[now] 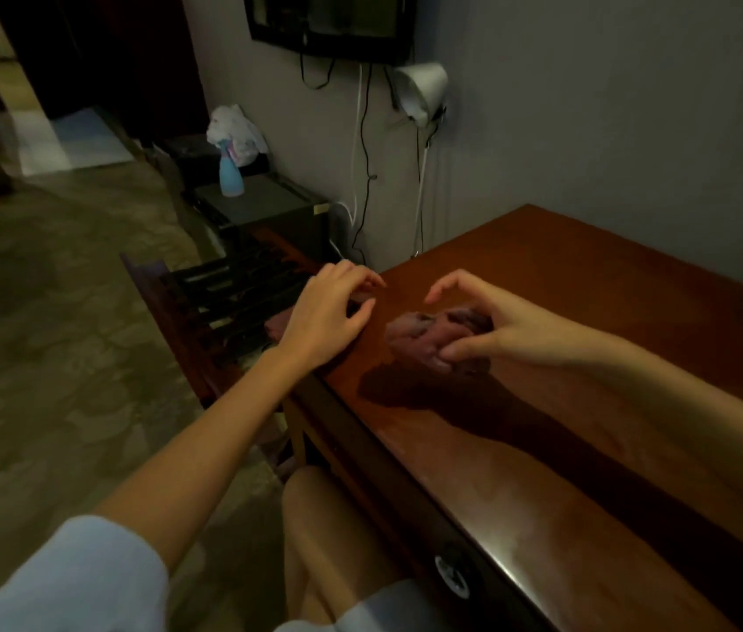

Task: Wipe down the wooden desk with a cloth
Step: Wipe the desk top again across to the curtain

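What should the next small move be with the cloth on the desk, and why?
Probably flatten the cloth and sweep it along the wooden desk toward the body. The right hand grips it bunched near the far corner, so little fabric meets the wood, and most of the desktop lies nearer. The left hand rests at the desk edge, clear of that path.

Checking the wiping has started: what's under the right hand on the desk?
A bunched reddish cloth lies on the wooden desk under the right hand, which grips it. The wood beneath the cloth is covered and cannot be seen.
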Available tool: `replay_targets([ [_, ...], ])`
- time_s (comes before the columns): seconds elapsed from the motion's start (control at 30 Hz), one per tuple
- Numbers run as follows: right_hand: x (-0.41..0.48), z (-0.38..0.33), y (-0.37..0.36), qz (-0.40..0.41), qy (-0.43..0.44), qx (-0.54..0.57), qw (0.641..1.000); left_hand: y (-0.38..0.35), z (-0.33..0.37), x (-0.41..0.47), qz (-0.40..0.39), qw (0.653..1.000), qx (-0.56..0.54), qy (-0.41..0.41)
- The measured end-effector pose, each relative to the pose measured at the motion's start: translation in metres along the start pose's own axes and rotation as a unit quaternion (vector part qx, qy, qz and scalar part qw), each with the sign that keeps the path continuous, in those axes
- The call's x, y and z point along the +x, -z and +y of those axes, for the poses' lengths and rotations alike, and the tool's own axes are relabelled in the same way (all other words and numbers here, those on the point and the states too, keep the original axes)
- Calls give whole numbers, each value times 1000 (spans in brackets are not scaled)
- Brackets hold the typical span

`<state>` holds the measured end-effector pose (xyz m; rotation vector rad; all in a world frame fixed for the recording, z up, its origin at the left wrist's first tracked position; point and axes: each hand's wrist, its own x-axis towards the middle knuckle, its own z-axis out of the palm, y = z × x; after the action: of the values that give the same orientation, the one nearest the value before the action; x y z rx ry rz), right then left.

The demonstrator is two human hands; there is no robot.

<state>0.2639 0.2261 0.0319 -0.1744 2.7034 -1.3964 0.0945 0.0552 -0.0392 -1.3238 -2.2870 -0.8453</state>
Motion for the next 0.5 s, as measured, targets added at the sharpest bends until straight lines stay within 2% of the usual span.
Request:
replay_targets([
  [0.07,7,5,17,4,-29,-35,999,15,23,5,5,995,-101,-22],
  [0.1,10,9,24,3,-40,-47,998,24,34,5,-20,985,-171,-19],
  [0.17,16,16,36,22,-61,-26,998,35,53,5,-125,949,-288,10],
  [0.2,19,19,40,31,-73,-5,997,36,58,3,-176,934,-308,34],
  [0.27,24,20,46,41,-91,15,995,31,61,-2,-228,933,-265,81],
  [0.33,31,19,47,49,-94,-13,994,25,62,-7,-227,949,-188,107],
  [0.43,42,10,31,126,-46,-151,979,25,62,-9,-182,947,-210,160],
  [0.5,48,4,9,208,14,-276,938,27,63,-6,-181,912,-270,249],
])
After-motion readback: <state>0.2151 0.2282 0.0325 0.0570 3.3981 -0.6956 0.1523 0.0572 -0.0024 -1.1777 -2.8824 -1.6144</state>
